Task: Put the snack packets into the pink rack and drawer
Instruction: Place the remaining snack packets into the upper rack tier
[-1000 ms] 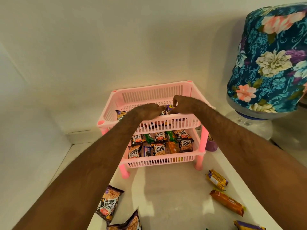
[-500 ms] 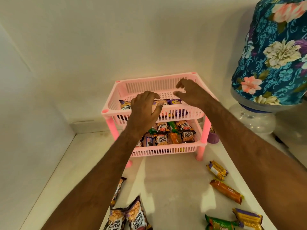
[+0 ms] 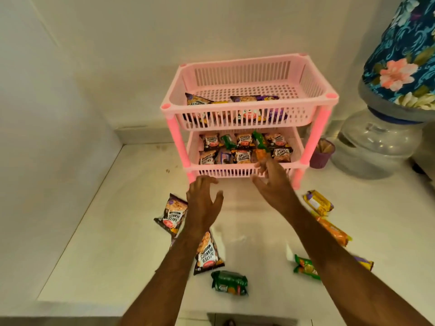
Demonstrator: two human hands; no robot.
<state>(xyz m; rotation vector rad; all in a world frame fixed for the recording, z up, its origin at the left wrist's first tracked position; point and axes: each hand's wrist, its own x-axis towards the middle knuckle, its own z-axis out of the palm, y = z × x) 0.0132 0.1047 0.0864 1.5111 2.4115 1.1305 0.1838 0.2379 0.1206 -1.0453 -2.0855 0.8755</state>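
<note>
A pink two-tier rack (image 3: 327,97) stands against the back wall. Its upper basket holds a few packets along the front, its lower basket several peanut and biscuit packets. My left hand (image 3: 203,203) and my right hand (image 3: 273,182) hover empty, fingers spread, just in front of the lower basket. Loose on the counter lie two salted peanut packets (image 3: 173,214) (image 3: 208,254), a dark green biscuit packet (image 3: 229,282), a light green packet (image 3: 304,267), an orange packet (image 3: 334,231) and a yellow-purple packet (image 3: 317,202).
A water jar (image 3: 376,147) under a floral cover (image 3: 404,55) stands at the right, a small purple cup (image 3: 322,154) beside the rack's right leg. A wall bounds the white counter (image 3: 117,231) on the left; its front edge runs along the bottom.
Both hands have let go of packets in the upper basket and drawn back down to in front of the lower basket. The view has tilted down, showing more loose packets.
</note>
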